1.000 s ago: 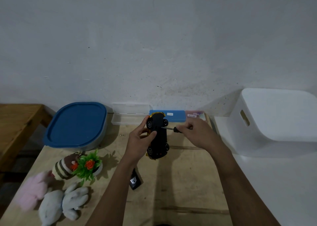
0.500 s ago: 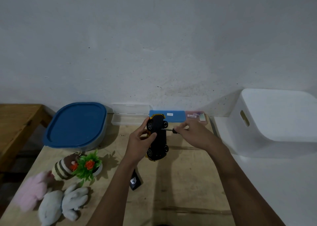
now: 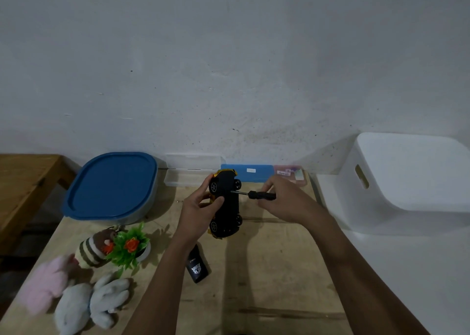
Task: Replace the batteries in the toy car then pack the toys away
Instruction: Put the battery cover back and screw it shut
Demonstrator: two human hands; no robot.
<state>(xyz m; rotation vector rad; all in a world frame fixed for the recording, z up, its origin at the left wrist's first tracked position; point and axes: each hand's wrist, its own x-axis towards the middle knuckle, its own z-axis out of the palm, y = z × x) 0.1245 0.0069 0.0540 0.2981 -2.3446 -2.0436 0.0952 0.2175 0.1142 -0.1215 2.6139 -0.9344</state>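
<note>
A plain white wall (image 3: 229, 67), scuffed and speckled with small dark marks, fills the upper half of the view and meets the back edge of a pale wooden counter (image 3: 274, 291). A darker brown wooden table (image 3: 23, 182) stands just beside the counter on the left, with deep shadow under it, and a smooth white surface (image 3: 407, 283) adjoins the counter on the right. The light is low and soft, casting only faint shadows.
</note>
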